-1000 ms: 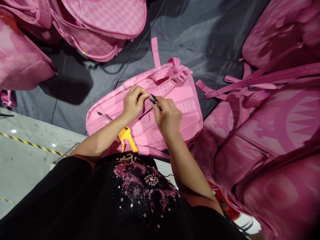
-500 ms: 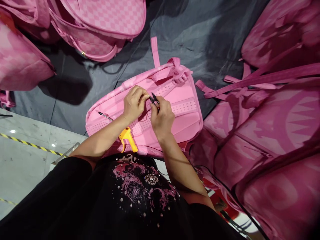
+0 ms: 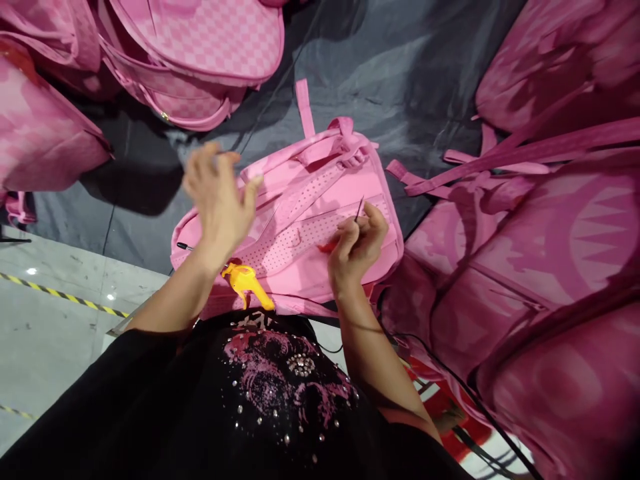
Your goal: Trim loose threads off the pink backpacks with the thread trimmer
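Lying in front of me is a pink backpack (image 3: 360,243), with its padded back panel and dotted straps facing up. My left hand (image 3: 220,197) is raised over its left end, fingers spread and slightly blurred, holding nothing visible. Above the right part of the panel, my right hand (image 3: 357,250) is closed around thread snips (image 3: 359,209); a dark blade points up past the fingers, and a bit of red shows beside the palm. A yellow air blow gun (image 3: 247,280), with a thin black-tipped nozzle, lies at the backpack's near edge by my left forearm.
Pink checkered bags (image 3: 200,47) stand at the back left. More pink backpacks (image 3: 525,253) are piled on the right, their straps reaching towards the middle. Dark grey sheeting (image 3: 380,73) covers the surface. Yellow-black tape (image 3: 65,291) marks the floor at left.
My hands have moved apart: the left went left and opened, the right went right and turned with the snips. The yellow blow gun shifted slightly left.
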### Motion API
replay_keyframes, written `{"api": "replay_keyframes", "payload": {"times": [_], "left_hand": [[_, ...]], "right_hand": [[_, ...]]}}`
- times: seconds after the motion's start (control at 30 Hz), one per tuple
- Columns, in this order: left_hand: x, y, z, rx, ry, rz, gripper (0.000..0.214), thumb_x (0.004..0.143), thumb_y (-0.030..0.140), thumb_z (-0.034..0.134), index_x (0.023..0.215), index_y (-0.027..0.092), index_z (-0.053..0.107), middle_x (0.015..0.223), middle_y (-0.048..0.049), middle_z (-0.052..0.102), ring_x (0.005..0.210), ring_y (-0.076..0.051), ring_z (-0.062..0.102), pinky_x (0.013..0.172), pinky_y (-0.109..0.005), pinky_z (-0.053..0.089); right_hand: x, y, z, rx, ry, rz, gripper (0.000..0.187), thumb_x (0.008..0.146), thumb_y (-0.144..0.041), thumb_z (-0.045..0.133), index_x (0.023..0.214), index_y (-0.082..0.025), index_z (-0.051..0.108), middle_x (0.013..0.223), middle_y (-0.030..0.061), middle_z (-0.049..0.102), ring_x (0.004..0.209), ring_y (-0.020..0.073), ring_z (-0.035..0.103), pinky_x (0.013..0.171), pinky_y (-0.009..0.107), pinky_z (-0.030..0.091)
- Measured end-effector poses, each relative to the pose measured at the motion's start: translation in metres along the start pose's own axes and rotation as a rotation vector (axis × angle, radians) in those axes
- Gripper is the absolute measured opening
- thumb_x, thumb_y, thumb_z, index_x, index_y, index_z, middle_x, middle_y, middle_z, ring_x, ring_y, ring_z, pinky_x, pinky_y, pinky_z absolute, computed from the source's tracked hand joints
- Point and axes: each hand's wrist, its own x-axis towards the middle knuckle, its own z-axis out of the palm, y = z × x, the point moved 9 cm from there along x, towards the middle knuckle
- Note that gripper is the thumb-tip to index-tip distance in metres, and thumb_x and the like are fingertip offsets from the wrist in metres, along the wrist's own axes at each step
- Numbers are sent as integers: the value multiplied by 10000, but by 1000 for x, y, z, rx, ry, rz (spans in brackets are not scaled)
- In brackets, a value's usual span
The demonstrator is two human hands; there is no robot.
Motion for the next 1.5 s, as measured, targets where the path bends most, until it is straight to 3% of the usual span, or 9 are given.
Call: {"api": "replay_keyframes", "payload": {"times": [0.13, 0.23, 0.43, 0.6, 0.8, 0.93, 1.2, 1.37, 1.5], "left_hand": [[-9, 23, 75, -22, -339, 73, 334, 830, 416, 719, 1040, 193, 585, 1063, -93, 633, 1053, -278, 539, 929, -436, 430], [-8, 25, 97, 14, -378, 60, 295, 745, 292, 788, 947, 181, 603, 968, -73, 637, 952, -262, 559, 865, -407, 445], [-31, 54, 79, -189, -461, 54, 97, 851, 181, 632, 948, 176, 620, 918, -46, 670, 853, -194, 611, 793, -341, 482], [-46, 67, 59, -354, -436, -1, 139, 903, 208, 567, 1003, 168, 655, 948, -56, 726, 846, -171, 661, 804, -324, 516], [-44, 71, 47, -545, -461, -49, 153, 917, 212, 531, 874, 173, 673, 819, -9, 713, 744, -122, 641, 715, -252, 516], [-46, 77, 42, -507, -454, -30, 56, 871, 213, 608, 839, 173, 632, 759, 5, 669, 679, -110, 603, 668, -243, 502], [-71, 79, 43, -718, -752, -55, 518, 774, 8, 523, 1245, 201, 622, 1294, -86, 667, 1200, -164, 630, 1060, -360, 494], [-70, 68, 47, -708, -778, -87, 402, 807, 94, 578, 1194, 163, 663, 1246, -121, 695, 1158, -197, 660, 1055, -414, 506], [-65, 60, 54, -642, -780, -6, 354, 796, 192, 613, 1141, 161, 687, 1136, -109, 733, 1059, -202, 690, 966, -380, 551]], "right_hand": [[-8, -12, -8, 116, 171, 43, 434, 1007, -461, 370, 1354, -214, 452, 828, 15, 498, 646, 156, 508, 658, 338, 487], [-8, -14, -12, 197, 193, 114, 417, 895, -480, 596, 1208, -207, 555, 786, -14, 468, 673, 145, 488, 649, 304, 483], [-9, 2, 10, 563, 36, 484, 278, 801, -445, 710, 899, -211, 596, 628, -72, 445, 489, 84, 376, 426, 222, 367], [-6, -16, 20, 821, -8, 499, 404, 771, -457, 743, 687, -238, 415, 509, -108, 332, 412, 65, 295, 365, 215, 267], [-11, -35, 22, 973, -128, 517, 458, 745, -446, 758, 678, -242, 354, 513, -122, 302, 388, 48, 267, 364, 208, 252], [-15, -35, 21, 999, -94, 522, 477, 701, -459, 781, 687, -243, 356, 508, -127, 303, 379, 46, 260, 355, 205, 241], [-33, -31, 20, 1091, -123, 591, 513, 657, -449, 836, 649, -224, 375, 496, -124, 317, 384, 36, 279, 367, 187, 241], [-57, -28, -10, 1090, -46, 591, 428, 699, -500, 790, 947, -189, 633, 565, -99, 420, 419, 52, 352, 384, 185, 278], [-116, -2, -56, 997, 106, 573, 487, 789, -603, 669, 1020, -174, 679, 598, -63, 493, 440, 70, 399, 398, 203, 337]]}}
